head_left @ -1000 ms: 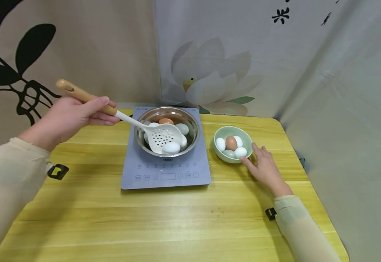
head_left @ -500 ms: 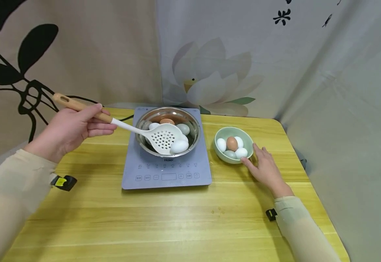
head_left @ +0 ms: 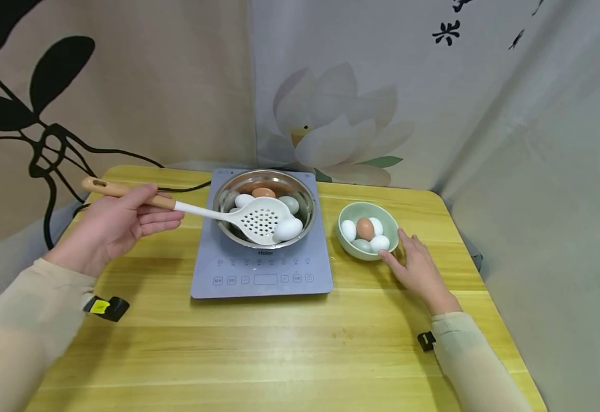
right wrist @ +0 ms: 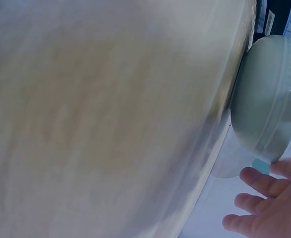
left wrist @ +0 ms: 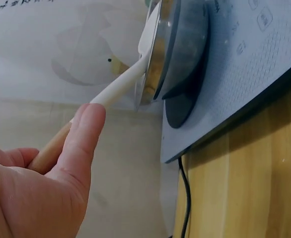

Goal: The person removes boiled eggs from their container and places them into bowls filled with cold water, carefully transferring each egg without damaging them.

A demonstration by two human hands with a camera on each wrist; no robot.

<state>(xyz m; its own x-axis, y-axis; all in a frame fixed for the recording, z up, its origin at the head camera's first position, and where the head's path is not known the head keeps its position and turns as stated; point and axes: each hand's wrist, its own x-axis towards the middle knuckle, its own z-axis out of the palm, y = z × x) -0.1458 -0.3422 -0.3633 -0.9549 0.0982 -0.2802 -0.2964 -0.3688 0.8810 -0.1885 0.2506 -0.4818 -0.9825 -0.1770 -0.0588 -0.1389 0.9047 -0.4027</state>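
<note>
My left hand [head_left: 117, 229] grips the wooden handle of a white slotted spoon [head_left: 259, 220], its perforated head over the steel bowl [head_left: 285, 184]. At the right side of that head sits a white egg [head_left: 288, 229]. Brown, white and pale green eggs lie in the steel bowl, partly hidden behind the spoon. In the left wrist view, the thumb and fingers hold the spoon's handle [left wrist: 51, 153]. My right hand [head_left: 419, 273] touches the side of a pale green bowl [head_left: 352, 249] with thumb and forefinger, the other fingers extended. Several eggs, one of them a brown egg [head_left: 365, 228], lie inside it.
The steel bowl stands on a flat grey-blue induction cooker [head_left: 217, 252] at the back of the wooden table [head_left: 259, 355]. A black cord [head_left: 186, 189] runs left from the cooker. Printed curtains [head_left: 176, 86] hang close behind the table and along its right side.
My left hand has lowered a little, bringing the spoon's handle closer to level. The white egg has shifted to the right with the spoon head. My right hand stays at the green bowl.
</note>
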